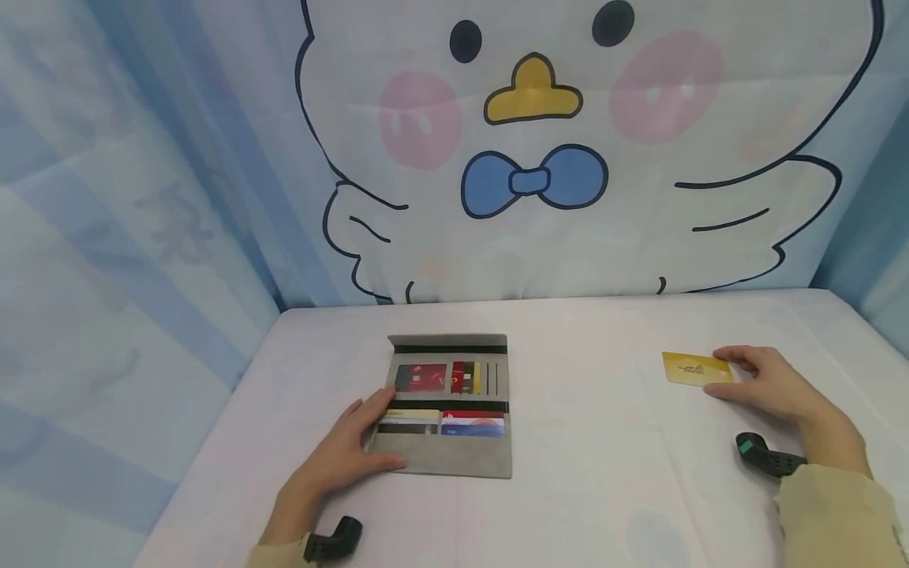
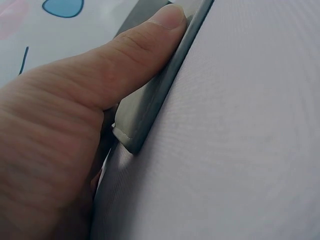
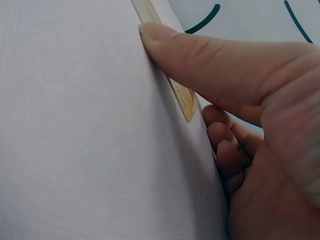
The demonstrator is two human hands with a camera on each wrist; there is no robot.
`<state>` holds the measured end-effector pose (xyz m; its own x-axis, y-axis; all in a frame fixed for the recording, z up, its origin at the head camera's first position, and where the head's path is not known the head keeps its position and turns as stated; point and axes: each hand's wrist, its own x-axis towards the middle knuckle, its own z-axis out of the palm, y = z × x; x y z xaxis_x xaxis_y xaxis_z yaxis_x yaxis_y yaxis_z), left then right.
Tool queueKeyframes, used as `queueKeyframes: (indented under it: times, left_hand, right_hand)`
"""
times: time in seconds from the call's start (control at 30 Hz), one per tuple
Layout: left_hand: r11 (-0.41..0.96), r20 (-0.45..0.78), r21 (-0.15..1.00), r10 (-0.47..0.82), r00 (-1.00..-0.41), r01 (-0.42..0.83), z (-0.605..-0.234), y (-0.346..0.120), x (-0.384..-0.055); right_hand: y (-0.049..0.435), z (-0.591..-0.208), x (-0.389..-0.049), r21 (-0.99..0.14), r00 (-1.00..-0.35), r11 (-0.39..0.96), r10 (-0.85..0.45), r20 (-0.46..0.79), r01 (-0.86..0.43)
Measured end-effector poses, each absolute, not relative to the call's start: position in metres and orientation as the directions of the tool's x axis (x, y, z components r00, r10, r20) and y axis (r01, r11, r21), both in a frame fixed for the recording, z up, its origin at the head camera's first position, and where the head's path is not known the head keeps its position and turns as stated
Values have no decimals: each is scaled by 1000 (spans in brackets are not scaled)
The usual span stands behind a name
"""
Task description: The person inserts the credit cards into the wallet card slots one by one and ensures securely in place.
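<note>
A grey card wallet (image 1: 454, 457) lies unfolded on the table, with several cards in its slots, among them a red one (image 1: 428, 377) and a blue-and-white one (image 1: 472, 427). My left hand (image 1: 348, 446) holds its left side, fingers along the left edge and thumb over the lower part. In the left wrist view the thumb (image 2: 135, 55) presses on the wallet near its stitched corner. Off to the right, my right hand (image 1: 774, 383) pinches the right end of a gold card (image 1: 692, 368) between thumb and fingers. In the right wrist view the card (image 3: 184, 100) is seen nearly edge-on, close over the table.
A white cloth covers the table (image 1: 582, 473). Behind it hangs a curtain (image 1: 639, 244) printed with a cartoon bird, and blue curtain (image 1: 128, 315) hangs at the left side. Black devices sit on the left wrist (image 1: 335, 540) and right wrist (image 1: 770, 457).
</note>
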<state>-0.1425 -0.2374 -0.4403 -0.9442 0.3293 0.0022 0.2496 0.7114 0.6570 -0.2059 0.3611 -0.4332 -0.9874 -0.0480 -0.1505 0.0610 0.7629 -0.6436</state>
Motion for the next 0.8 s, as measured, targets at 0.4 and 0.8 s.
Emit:
queueKeyframes:
  times: [0.4,0.8]
  left_hand:
    - [702,5,670,321,-947,241,-442,-240,-142]
    - [712,-12,665,313,-950,226,-442,-236,-143]
  right_hand:
    - [356,-428,-205,-642,-989,763,-32,-145,69]
    - [350,-430,-203,-658,-994,753,-53,-91,20]
